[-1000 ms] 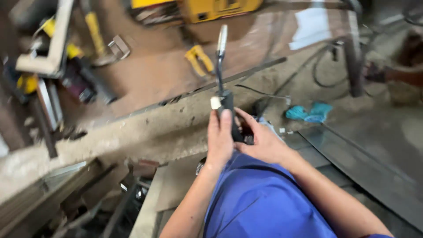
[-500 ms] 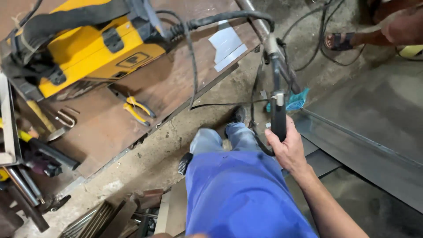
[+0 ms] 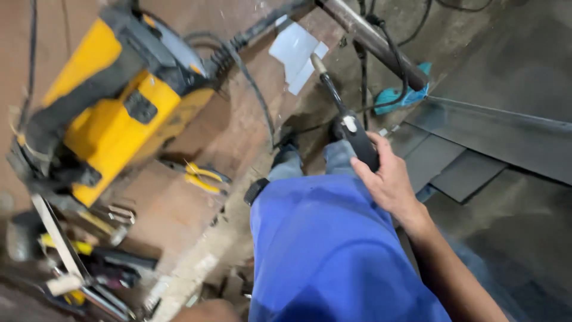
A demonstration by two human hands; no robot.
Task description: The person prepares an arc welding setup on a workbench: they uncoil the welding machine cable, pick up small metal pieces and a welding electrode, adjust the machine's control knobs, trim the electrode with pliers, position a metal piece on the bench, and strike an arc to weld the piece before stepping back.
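Across the left of the view, on the rust-brown bench (image 3: pixel 238 119): a bulky yellow and black machine (image 3: pixel 113 113), tilted, with a thick black cable (image 3: pixel 250 95) looping away from its top. Below centre, filling much of the lower frame, a blue shirt (image 3: pixel 333 256) and grey trousers. Off to the right, on the floor, dark grey metal sheets (image 3: pixel 494 143), overlapping, with a long folded edge running across them. Higher up, a rusty round bar (image 3: pixel 375 42) slanting from the top edge down toward a teal cloth (image 3: pixel 396 95).

Right hand (image 3: pixel 390 179) closed round the black handle of a welding torch (image 3: pixel 357 140), fingers wrapped, thumb side toward the camera. Torch held up in front of the knees, neck pointing away and up-left, pale tip (image 3: pixel 317 61) in the air just beside a white sheet of paper (image 3: pixel 296 50) and near the bar, apparently touching neither. No arc, glow or smoke anywhere; no fresh seam to be made out on sheets or bar, so, judging by that, nothing joined yet and the torch merely carried or aimed.

Left hand: only a blurred skin-toned shape at the bottom edge, possibly it; open or closed, impossible to tell.

Smaller still, yellow-handled pliers (image 3: pixel 202 176) on the bench beside the machine, and blurred clamps and hand tools (image 3: pixel 89 268) in the lower left corner.
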